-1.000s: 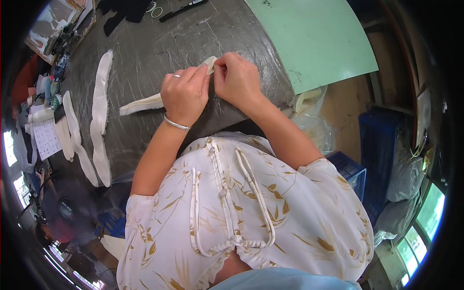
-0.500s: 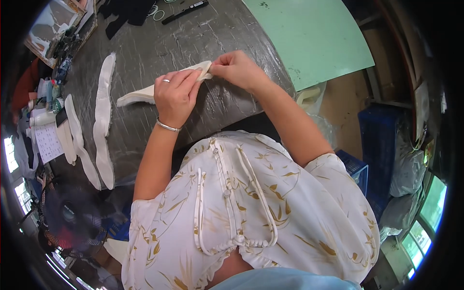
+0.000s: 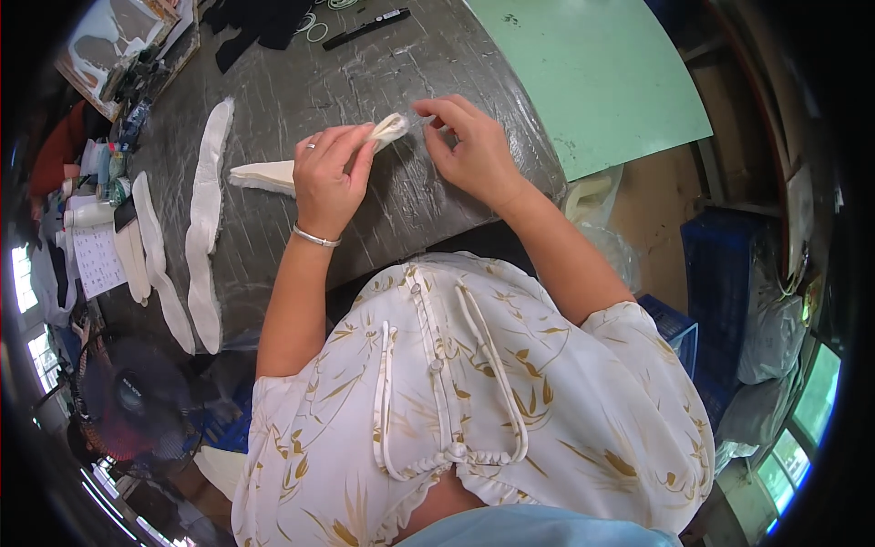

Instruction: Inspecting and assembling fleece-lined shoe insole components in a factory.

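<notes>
A cream fabric strip with fuzzy edges [image 3: 264, 175] runs under my left hand [image 3: 335, 175], which grips it near its right end. The strip's end is folded and sticks up past my left thumb and fingers, showing a fluffy tip. My right hand [image 3: 469, 146] is just right of that tip, apart from it, with fingers curved and spaced and nothing between them. Two more long cream strips lie on the table to the left: a wide wavy one [image 3: 206, 219] and a narrower one [image 3: 160, 264].
The dark plastic-covered table [image 3: 401, 64] carries a black marker [image 3: 366, 29] and dark cloth [image 3: 260, 23] at the far side. A green board [image 3: 602, 82] adjoins it at right. A fan [image 3: 132, 397] stands lower left; blue crates [image 3: 670, 333] sit right.
My right hand has let go of the strip's end and drawn back to the right, its fingers parting. My left hand keeps hold, and the folded end now points upward.
</notes>
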`<state>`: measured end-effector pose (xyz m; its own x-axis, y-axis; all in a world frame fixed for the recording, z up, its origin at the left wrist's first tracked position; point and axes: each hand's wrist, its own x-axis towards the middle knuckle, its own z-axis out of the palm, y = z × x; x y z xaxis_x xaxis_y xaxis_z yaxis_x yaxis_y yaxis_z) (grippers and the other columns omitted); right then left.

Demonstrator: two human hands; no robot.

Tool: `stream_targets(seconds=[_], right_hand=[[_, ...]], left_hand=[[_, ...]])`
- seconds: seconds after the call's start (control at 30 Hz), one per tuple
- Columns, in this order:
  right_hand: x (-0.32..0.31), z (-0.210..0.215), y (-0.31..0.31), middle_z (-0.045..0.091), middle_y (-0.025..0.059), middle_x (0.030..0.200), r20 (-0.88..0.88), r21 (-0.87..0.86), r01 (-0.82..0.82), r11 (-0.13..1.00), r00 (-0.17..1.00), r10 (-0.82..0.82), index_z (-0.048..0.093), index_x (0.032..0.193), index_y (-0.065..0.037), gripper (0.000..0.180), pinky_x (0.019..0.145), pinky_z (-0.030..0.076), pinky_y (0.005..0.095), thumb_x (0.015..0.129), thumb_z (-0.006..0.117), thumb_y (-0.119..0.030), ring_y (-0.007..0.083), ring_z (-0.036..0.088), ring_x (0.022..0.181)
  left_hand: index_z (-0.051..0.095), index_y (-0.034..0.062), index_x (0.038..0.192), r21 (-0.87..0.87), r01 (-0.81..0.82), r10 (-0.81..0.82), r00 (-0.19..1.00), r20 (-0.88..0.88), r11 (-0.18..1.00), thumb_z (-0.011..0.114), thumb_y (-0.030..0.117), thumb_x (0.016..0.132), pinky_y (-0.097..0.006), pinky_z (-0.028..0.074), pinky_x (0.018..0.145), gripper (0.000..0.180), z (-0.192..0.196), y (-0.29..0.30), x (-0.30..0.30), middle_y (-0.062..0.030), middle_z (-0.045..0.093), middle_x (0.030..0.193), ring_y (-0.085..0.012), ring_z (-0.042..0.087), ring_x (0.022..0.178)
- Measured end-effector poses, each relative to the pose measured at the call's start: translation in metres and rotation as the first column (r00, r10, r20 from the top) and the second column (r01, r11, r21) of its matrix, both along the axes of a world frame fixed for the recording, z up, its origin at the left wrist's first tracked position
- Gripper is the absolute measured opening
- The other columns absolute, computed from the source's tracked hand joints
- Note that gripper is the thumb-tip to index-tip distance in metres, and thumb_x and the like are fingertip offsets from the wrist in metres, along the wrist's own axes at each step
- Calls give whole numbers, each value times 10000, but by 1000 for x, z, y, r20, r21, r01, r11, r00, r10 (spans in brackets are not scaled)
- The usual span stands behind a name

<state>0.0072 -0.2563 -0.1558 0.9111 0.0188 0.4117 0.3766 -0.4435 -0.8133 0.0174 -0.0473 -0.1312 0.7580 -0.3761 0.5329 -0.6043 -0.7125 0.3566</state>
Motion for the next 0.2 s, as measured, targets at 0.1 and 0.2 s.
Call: stream_targets(seconds=[0.1,0.2], right_hand=[[0,-2,4,660,57,992,190,-109,-80,991,977,100,696,1025,-122,263,746,539,360,767,745,-108,262,639,898],[7,-8,10,654,51,1019,175,-128,-83,988,979,104,702,1020,-138,264,761,540,346,767,774,-162,265,634,906]], left_hand=[[722,78,1028,1,13,-13,1000,-11,1000,719,102,840,-353,447,838,189,1,-1,0,-58,715,967,-229,665,884],[722,81,1029,-7,9,-9,1000,0,1000,707,95,848,-351,447,844,182,3,-2,0,-63,712,971,-232,663,890]])
